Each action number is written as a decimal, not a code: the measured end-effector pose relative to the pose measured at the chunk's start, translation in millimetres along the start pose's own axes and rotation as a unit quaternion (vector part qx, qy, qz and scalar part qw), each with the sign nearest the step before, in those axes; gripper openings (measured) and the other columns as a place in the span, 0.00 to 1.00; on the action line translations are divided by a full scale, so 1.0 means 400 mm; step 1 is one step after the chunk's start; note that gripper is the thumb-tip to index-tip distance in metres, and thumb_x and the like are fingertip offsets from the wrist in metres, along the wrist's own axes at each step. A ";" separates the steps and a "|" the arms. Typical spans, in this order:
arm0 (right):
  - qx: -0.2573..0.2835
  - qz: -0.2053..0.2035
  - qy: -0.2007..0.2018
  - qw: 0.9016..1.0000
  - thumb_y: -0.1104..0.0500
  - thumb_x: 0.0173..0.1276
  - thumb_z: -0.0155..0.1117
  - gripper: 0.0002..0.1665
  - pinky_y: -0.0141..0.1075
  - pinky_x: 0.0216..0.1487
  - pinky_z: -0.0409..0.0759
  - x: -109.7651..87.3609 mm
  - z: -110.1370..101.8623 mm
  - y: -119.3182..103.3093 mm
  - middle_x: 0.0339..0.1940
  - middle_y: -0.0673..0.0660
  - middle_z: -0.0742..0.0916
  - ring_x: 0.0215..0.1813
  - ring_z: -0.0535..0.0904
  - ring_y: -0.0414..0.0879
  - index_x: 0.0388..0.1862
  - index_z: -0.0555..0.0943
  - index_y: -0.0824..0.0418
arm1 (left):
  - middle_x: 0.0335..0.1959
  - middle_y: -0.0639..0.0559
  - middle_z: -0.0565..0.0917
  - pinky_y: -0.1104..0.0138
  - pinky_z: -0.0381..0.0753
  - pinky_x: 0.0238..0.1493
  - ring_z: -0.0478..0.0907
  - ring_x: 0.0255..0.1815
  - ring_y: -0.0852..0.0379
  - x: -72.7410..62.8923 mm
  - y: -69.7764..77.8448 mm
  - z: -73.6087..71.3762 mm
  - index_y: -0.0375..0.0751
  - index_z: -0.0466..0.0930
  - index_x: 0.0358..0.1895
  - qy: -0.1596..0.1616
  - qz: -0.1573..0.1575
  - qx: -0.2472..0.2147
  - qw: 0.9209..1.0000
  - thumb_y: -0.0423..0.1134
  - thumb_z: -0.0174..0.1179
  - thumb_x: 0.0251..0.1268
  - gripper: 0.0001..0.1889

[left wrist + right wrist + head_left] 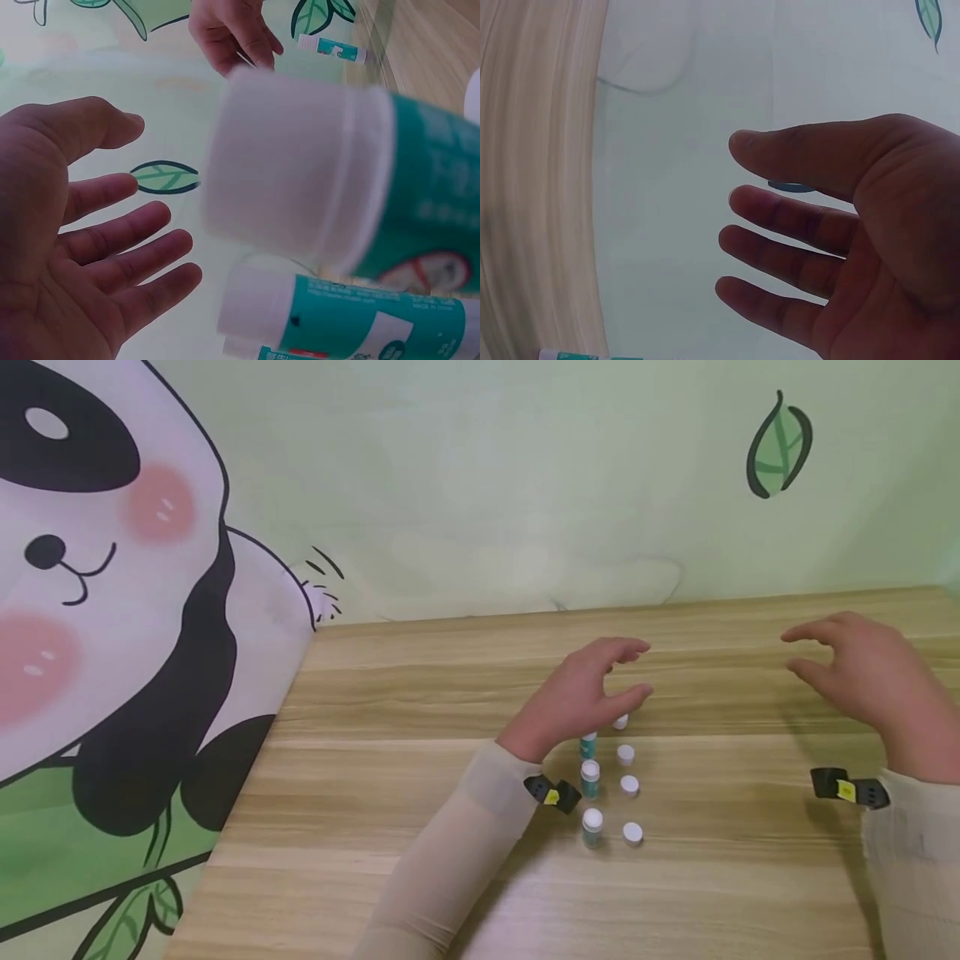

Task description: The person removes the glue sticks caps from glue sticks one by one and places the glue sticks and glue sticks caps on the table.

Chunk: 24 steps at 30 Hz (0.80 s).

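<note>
My left hand (573, 693) hovers over the far end of a row of upright glue sticks, thumb and fingers apart with nothing between them. Each visible glue stick (592, 828) has a white top and a teal label. To the right of that row runs a line of small white caps (632, 834), the farthest partly covered by the left hand. The left wrist view shows a blurred glue stick (420, 187) close to the camera, beside the spread left palm (75, 247). Off to the right, my right hand (877, 672) is raised above the table, its fingers (780, 259) parted, holding nothing.
The wood-grain table (360, 793) meets a pale green wall (480, 485) along its back edge. A painted panda (262, 585) covers the left side, and a painted leaf (780, 447) is at the upper right. Black wrist cameras (552, 794) sit on both sleeves.
</note>
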State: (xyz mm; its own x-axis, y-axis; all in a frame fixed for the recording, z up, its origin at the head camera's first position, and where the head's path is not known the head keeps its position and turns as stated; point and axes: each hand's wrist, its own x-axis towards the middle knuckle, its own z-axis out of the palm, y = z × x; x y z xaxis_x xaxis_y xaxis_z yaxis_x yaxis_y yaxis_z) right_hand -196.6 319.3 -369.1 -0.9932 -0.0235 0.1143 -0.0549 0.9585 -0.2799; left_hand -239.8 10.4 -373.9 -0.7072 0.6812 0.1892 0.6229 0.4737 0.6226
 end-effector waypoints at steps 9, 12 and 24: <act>-0.010 0.009 0.023 1.000 0.60 0.69 0.58 0.19 0.69 0.56 0.66 -0.001 -0.009 0.006 0.58 0.80 0.73 0.57 0.68 0.75 0.55 0.76 0.69 | 0.65 0.53 0.74 0.72 0.69 0.65 0.72 0.65 0.59 0.008 0.008 0.007 0.44 0.68 0.67 0.001 0.017 0.027 1.000 0.48 0.57 0.69 0.27; -0.010 0.014 0.027 0.999 0.60 0.69 0.59 0.19 0.69 0.56 0.65 -0.001 -0.008 0.011 0.58 0.79 0.73 0.58 0.68 0.75 0.55 0.76 0.70 | 0.66 0.53 0.74 0.72 0.67 0.67 0.71 0.66 0.59 0.014 0.010 0.009 0.44 0.68 0.67 0.000 0.019 0.036 0.999 0.49 0.57 0.69 0.27; -0.012 0.043 0.020 0.999 0.61 0.69 0.57 0.19 0.70 0.58 0.63 0.001 -0.011 0.029 0.58 0.80 0.72 0.59 0.66 0.75 0.55 0.75 0.71 | 0.67 0.55 0.73 0.75 0.65 0.67 0.70 0.67 0.61 0.033 0.023 0.014 0.46 0.68 0.68 -0.012 0.017 0.050 0.999 0.51 0.57 0.69 0.27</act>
State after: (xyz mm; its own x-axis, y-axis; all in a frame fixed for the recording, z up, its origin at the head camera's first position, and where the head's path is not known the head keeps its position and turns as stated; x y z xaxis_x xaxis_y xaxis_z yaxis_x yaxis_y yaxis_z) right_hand -197.0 331.6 -368.1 -0.9892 0.0703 0.1285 0.0338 0.9632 -0.2666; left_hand -241.6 26.7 -370.0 -0.6776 0.7105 0.1899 0.6773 0.5022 0.5376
